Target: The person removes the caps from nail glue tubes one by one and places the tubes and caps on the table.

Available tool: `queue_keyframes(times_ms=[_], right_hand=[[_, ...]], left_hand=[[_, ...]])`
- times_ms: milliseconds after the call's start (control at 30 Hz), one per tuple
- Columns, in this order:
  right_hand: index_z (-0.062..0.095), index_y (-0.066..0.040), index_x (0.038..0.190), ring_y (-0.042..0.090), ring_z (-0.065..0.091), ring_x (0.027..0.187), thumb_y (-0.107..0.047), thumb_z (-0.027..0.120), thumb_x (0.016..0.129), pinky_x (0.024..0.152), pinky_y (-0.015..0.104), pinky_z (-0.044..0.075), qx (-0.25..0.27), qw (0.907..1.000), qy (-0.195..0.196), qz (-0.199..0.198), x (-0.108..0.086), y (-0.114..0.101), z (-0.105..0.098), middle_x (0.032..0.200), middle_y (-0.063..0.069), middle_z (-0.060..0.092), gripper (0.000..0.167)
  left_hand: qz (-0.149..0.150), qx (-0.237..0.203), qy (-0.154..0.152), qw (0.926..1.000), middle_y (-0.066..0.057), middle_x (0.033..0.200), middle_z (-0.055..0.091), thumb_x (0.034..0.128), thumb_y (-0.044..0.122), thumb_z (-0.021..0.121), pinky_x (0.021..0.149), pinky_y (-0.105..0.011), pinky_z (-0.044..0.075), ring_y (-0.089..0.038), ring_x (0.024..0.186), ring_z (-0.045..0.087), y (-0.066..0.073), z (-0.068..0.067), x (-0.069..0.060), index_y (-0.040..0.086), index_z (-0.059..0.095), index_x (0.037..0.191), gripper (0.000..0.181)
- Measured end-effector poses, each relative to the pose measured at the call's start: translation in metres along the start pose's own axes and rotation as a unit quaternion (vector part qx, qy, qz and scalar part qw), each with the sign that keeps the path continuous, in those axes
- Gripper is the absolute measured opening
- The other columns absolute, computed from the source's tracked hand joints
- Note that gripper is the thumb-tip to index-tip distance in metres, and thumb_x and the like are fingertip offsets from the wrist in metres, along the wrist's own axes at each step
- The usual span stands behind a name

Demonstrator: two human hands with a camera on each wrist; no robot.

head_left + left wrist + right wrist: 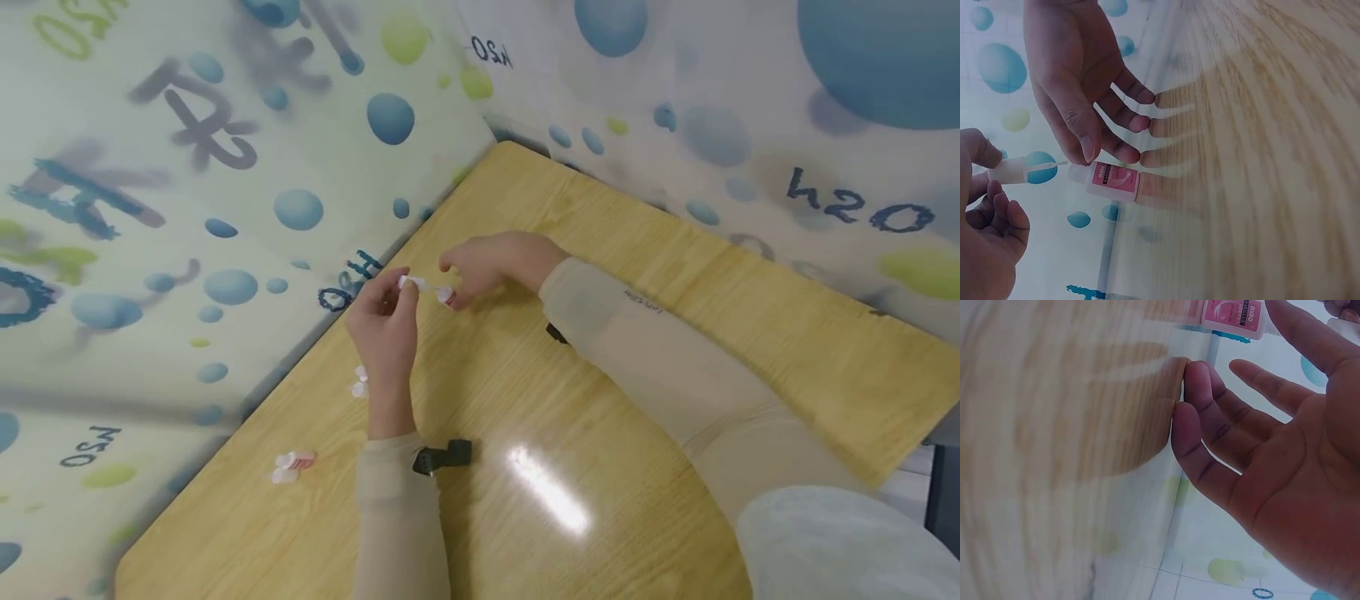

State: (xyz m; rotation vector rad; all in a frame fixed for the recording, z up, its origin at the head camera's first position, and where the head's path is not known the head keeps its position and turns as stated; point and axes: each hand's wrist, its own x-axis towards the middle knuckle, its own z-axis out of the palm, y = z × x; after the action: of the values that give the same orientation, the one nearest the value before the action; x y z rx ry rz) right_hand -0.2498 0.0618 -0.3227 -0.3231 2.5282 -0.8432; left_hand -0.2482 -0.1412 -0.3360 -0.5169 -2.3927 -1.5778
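My left hand [384, 329] pinches a white brush cap [1007, 170] between thumb and fingers. From the cap a thin applicator brush [1047, 166] points toward the neck of a small white bottle with a pink label [1113, 180]. The bottle stands uncapped on the table, and the brush tip is close to its mouth. Beside it, my right hand [498, 262] has its fingers loosely bent and holds nothing. In the right wrist view, its fingertips [1186, 422] rest on the tabletop. Whether the right thumb touches the bottle I cannot tell.
On the wooden table [525, 383], another pink-labelled bottle [303, 460] lies at the lower left beside a white piece [285, 476]. Small white pieces [360, 388] sit partly behind my left wrist. Patterned walls [300, 208] border the table's left and back edges.
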Motion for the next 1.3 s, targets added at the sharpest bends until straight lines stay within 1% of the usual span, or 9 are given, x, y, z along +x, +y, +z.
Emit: queue_keyframes(times_ms=[133, 300, 433, 667, 833, 1000, 1100, 1200, 1300], right_hand=[[0.037, -0.015, 0.164, 0.023, 0.046, 0.149, -0.047, 0.066, 0.101, 0.127, 0.047, 0.035, 0.002, 1.0000, -0.003, 0.005, -0.0038, -0.0010, -0.0014, 0.166, 0.006, 0.046, 0.076], [0.037, -0.015, 0.164, 0.023, 0.046, 0.150, -0.045, 0.067, 0.102, 0.127, 0.047, 0.035, 0.006, 0.9999, -0.006, 0.006, -0.0022, -0.0023, -0.0007, 0.166, 0.007, 0.045, 0.076], [0.037, -0.016, 0.164, 0.022, 0.045, 0.150, -0.045, 0.067, 0.102, 0.128, 0.047, 0.034, 0.004, 0.9999, -0.009, 0.011, -0.0016, -0.0026, -0.0005, 0.167, 0.005, 0.044, 0.076], [0.037, -0.015, 0.164, 0.023, 0.047, 0.149, -0.045, 0.068, 0.101, 0.126, 0.047, 0.036, 0.004, 0.9999, -0.009, 0.007, -0.0004, -0.0023, 0.0000, 0.165, 0.007, 0.047, 0.076], [0.036, -0.015, 0.165, 0.024, 0.046, 0.150, -0.044, 0.068, 0.102, 0.127, 0.047, 0.036, 0.001, 0.9999, -0.010, 0.007, -0.0011, -0.0025, -0.0003, 0.166, 0.007, 0.046, 0.076], [0.037, -0.015, 0.164, 0.023, 0.047, 0.148, -0.042, 0.068, 0.102, 0.127, 0.047, 0.035, -0.001, 1.0000, -0.007, 0.003, -0.0014, -0.0027, -0.0005, 0.165, 0.007, 0.046, 0.074], [0.039, -0.014, 0.163, 0.022, 0.047, 0.144, -0.037, 0.067, 0.102, 0.127, 0.046, 0.035, 0.001, 0.9999, -0.011, -0.003, -0.0003, -0.0032, 0.0006, 0.164, 0.006, 0.047, 0.070], [0.044, -0.013, 0.159, 0.020, 0.048, 0.137, -0.031, 0.066, 0.103, 0.125, 0.043, 0.037, 0.004, 0.9998, -0.017, -0.007, 0.0013, -0.0041, 0.0019, 0.160, 0.005, 0.050, 0.062], [0.057, -0.012, 0.147, 0.020, 0.050, 0.128, -0.026, 0.065, 0.105, 0.117, 0.040, 0.041, 0.004, 0.9997, -0.021, -0.011, 0.0023, -0.0050, 0.0030, 0.149, 0.005, 0.058, 0.045]], left_hand=[[0.005, 0.003, 0.003, 1.0000, 0.012, 0.082, 0.063, 0.0953, 0.009, 0.069, 0.064, -0.018, 0.045, -0.008, 0.074, 0.053, -0.0006, 0.0022, 0.0001, 0.004, 0.081, 0.107, 0.018], [0.013, 0.007, 0.009, 0.9998, 0.011, 0.080, 0.060, 0.0951, 0.008, 0.068, 0.062, -0.018, 0.042, -0.007, 0.071, 0.050, -0.0004, 0.0027, -0.0005, 0.003, 0.081, 0.107, 0.019], [0.012, 0.015, 0.011, 0.9998, 0.012, 0.079, 0.058, 0.0953, 0.009, 0.067, 0.062, -0.018, 0.040, -0.007, 0.070, 0.049, 0.0001, 0.0034, -0.0009, 0.004, 0.081, 0.108, 0.019], [0.009, 0.019, 0.014, 0.9997, 0.011, 0.081, 0.058, 0.0947, 0.009, 0.067, 0.063, -0.018, 0.041, -0.006, 0.072, 0.050, 0.0024, 0.0042, -0.0023, 0.004, 0.081, 0.109, 0.020], [0.012, 0.025, 0.002, 0.9996, 0.010, 0.081, 0.058, 0.0957, 0.009, 0.067, 0.063, -0.018, 0.041, -0.008, 0.072, 0.050, 0.0007, 0.0062, -0.0020, 0.004, 0.081, 0.109, 0.020], [0.030, 0.030, -0.010, 0.9990, 0.007, 0.082, 0.057, 0.0956, 0.007, 0.069, 0.063, -0.018, 0.040, -0.007, 0.071, 0.050, -0.0033, 0.0086, -0.0011, 0.004, 0.082, 0.107, 0.018], [0.035, 0.037, -0.023, 0.9985, 0.006, 0.083, 0.056, 0.0960, 0.006, 0.070, 0.065, -0.018, 0.041, -0.008, 0.074, 0.051, -0.0051, 0.0097, -0.0012, 0.003, 0.082, 0.108, 0.017], [0.026, 0.051, -0.039, 0.9976, 0.004, 0.084, 0.055, 0.0972, 0.008, 0.070, 0.067, -0.019, 0.040, -0.011, 0.078, 0.051, -0.0058, 0.0104, -0.0016, 0.002, 0.081, 0.111, 0.018], [0.005, 0.064, -0.059, 0.9962, 0.005, 0.086, 0.055, 0.0983, 0.011, 0.071, 0.068, -0.019, 0.040, -0.012, 0.082, 0.050, -0.0059, 0.0105, -0.0021, 0.000, 0.079, 0.114, 0.021]])
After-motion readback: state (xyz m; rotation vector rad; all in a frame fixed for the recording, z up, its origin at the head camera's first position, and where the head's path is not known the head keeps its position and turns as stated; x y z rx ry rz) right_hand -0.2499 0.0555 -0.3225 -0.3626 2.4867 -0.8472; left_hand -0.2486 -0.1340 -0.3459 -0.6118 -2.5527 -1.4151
